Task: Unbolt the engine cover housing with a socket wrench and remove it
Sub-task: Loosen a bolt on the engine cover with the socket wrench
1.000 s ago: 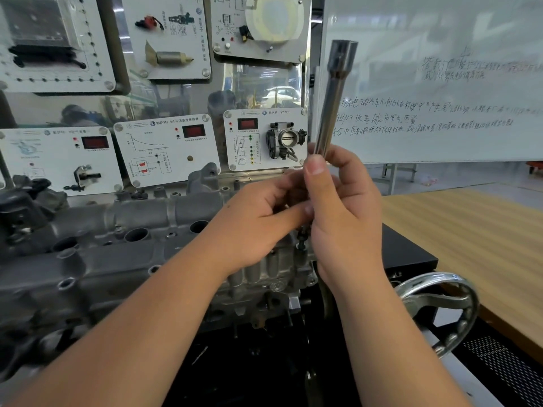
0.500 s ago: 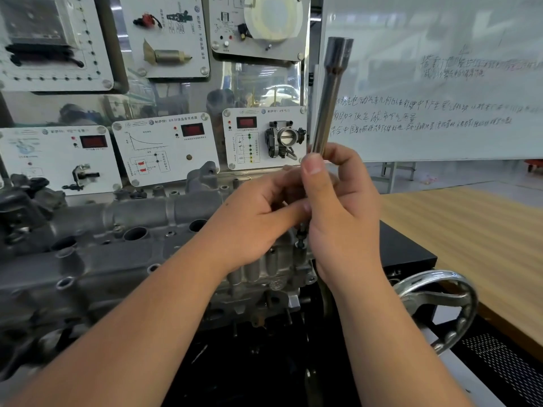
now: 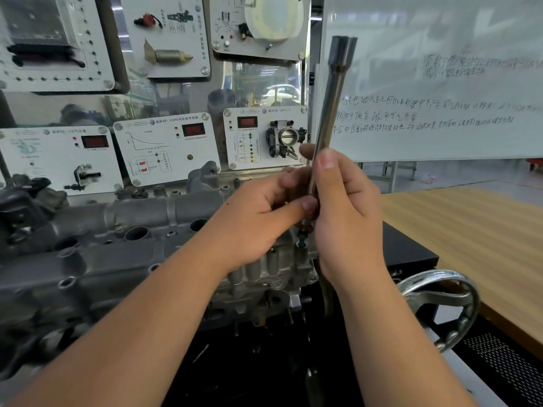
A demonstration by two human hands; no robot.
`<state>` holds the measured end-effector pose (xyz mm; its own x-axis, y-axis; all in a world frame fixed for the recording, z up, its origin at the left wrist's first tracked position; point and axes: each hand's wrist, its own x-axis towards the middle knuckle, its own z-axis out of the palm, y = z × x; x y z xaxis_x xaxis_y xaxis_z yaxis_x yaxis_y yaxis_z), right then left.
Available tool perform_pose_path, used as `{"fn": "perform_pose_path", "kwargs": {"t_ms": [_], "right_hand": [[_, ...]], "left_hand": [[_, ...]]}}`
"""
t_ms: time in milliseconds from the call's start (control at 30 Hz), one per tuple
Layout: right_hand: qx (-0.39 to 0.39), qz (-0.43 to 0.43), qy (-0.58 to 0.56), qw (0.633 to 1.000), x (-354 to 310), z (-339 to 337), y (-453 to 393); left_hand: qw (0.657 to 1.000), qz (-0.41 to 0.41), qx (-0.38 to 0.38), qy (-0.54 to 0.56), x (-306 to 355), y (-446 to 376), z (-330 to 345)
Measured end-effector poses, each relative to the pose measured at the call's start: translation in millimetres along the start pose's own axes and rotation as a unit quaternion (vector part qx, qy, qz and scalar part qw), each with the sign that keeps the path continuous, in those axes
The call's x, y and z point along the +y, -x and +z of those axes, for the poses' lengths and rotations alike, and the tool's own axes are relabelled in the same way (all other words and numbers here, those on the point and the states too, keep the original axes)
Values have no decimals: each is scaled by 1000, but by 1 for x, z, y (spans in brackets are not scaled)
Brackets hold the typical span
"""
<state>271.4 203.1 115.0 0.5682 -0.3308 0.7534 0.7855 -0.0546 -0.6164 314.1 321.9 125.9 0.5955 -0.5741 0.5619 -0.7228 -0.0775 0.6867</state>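
Observation:
A long steel socket extension bar (image 3: 333, 95) stands nearly upright, its wide end at the top. My right hand (image 3: 346, 212) grips its lower part, and my left hand (image 3: 264, 218) pinches the shaft just beside it. The bar's dark lower tip (image 3: 302, 235) sticks out below my hands, right above the right end of the grey engine cover housing (image 3: 123, 239). This housing runs from the left edge to the middle of the view and shows several round holes.
A metal handwheel (image 3: 440, 301) sits at the lower right beside a black box (image 3: 408, 251). A wooden table (image 3: 470, 236) lies to the right. Display boards with parts (image 3: 167, 151) and a whiteboard (image 3: 440, 92) stand behind the engine.
The bar and both hands have stayed almost in place; the bar's top has shifted very slightly left. My grip looks the same.

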Motion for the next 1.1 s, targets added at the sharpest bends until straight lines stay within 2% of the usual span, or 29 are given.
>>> {"fn": "perform_pose_path", "kwargs": {"t_ms": [267, 467, 733, 867, 1100], "right_hand": [[-5, -20, 18, 1000, 0, -3, -1], [-13, -22, 11, 1000, 0, -3, 0], [3, -12, 31, 999, 2, -1, 2], [5, -23, 27, 999, 3, 0, 1], [-7, 9, -1, 1000, 0, 0, 1]], "left_hand": [[1000, 6, 5, -10, 1, 0, 1], [1000, -19, 1, -10, 0, 0, -2], [1000, 19, -2, -3, 3, 0, 1], [1000, -1, 5, 10, 2, 1, 0], [1000, -2, -1, 5, 3, 1, 0]]}}
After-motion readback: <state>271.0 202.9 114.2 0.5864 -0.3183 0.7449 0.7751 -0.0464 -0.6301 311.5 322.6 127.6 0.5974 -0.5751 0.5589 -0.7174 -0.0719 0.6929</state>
